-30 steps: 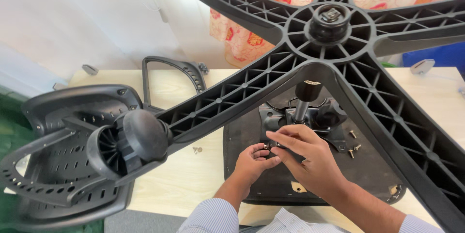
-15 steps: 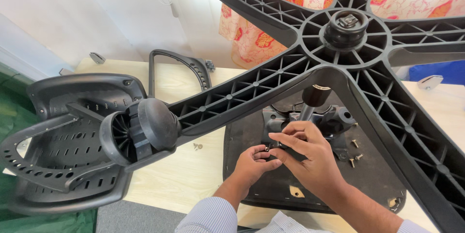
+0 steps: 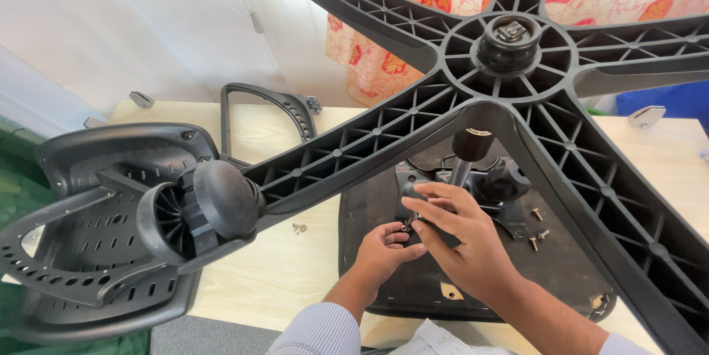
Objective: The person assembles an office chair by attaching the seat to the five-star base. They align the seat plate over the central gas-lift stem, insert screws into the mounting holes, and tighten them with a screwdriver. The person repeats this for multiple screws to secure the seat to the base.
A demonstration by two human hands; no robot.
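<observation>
Black metal, the tilt mechanism point(image 3: 473, 181) sits bolted-side up on the upturned seat pan point(image 3: 384, 281), which lies flat on the near right of the worktop point(image 3: 295, 266). Both hands meet at the mechanism's near left corner. The left hand point(image 3: 384, 248) is curled, its fingertips pinching something small and dark, probably a screw or washer, though it is too small to tell. The right hand point(image 3: 461, 240) reaches over it with fingers half bent, thumb and forefinger closing on the same spot.

A slip seems the likeliest trouble: the piece is tiny, two sets of fingers crowd it, and if it drops it could roll under the mechanism or off the seat pan. Loose screws point(image 3: 538, 233) lie on the pan just right of the hands, and another small fastener point(image 3: 298, 228) rests on the worktop to the left; a sweep of a wrist could scatter them.

Overhead, the five-armed chair base point(image 3: 509, 45) hangs across the view on its gas cylinder point(image 3: 467, 156), one arm ending in a caster point(image 3: 199, 207) at left. That weight looks top-heavy, and a hard push on the mechanism could rock it toward the forearms. A backrest frame point(image 3: 96, 200) lies at far left, an armrest loop point(image 3: 269, 115) beyond it.
</observation>
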